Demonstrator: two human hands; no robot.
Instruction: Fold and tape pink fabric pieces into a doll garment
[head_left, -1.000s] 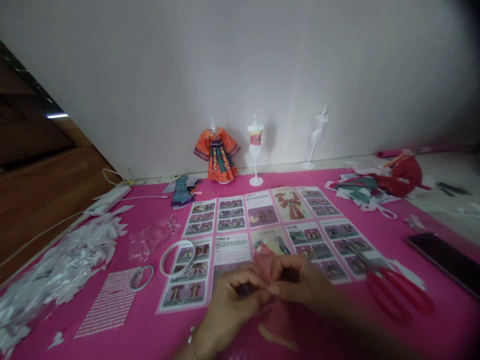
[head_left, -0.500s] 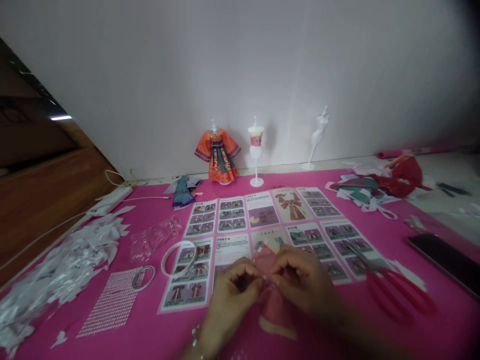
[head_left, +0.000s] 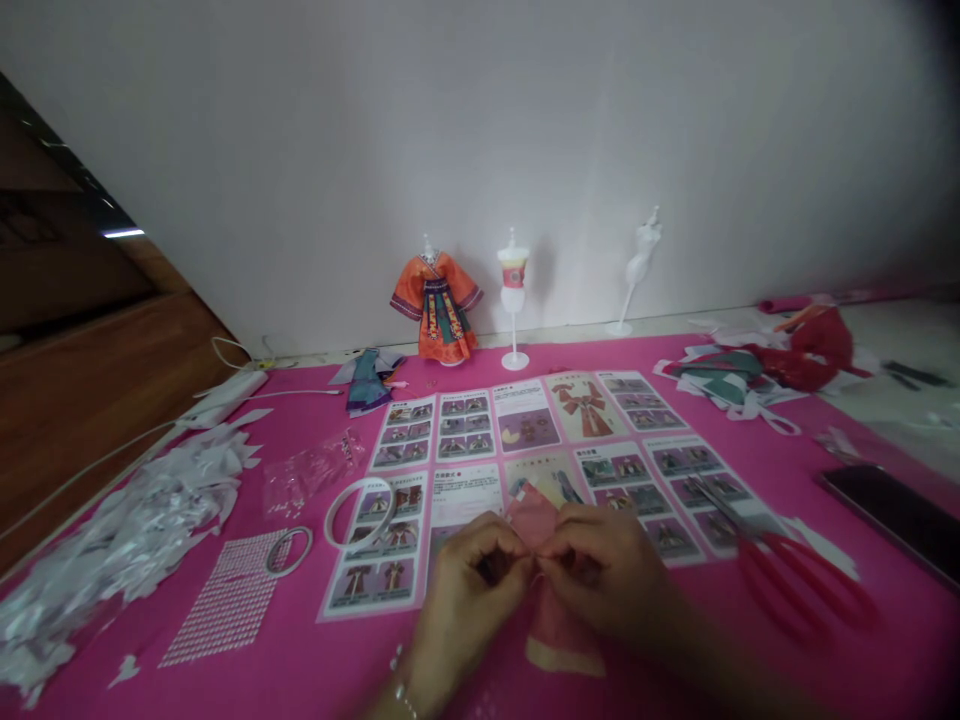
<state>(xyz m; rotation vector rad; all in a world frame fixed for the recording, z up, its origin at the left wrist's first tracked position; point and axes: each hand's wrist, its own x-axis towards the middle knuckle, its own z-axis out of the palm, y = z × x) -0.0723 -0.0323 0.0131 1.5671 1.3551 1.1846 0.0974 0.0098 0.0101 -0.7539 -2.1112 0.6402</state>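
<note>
Two pinches meet on one pink cloth (head_left: 564,620)

At the left of the pink tabletop (head_left: 315,665), white scraps (head_left: 161,535) lie heaped. Just right of them is a beaded sheet (head_left: 221,605), a small ring (head_left: 284,574) overlapping its right edge. A larger white ring (head_left: 330,516) straddles the left edge of a printed sheet (head_left: 466,495). Near centre, your left hand (head_left: 469,580) clamps the cloth between thumb and forefinger; your right hand (head_left: 611,560) does likewise, fingertips almost touching. What exactly lies between them is too small to tell. The cloth shows beyond your fingers, over the printed sheet, and nearer you, ending in a pale edge. You would probably do best steadying with one pinch, adjusting gently with the other, without stretching the fabric. At right lie red-handled scissors (head_left: 787,575), then a dark phone (head_left: 896,515).
</note>
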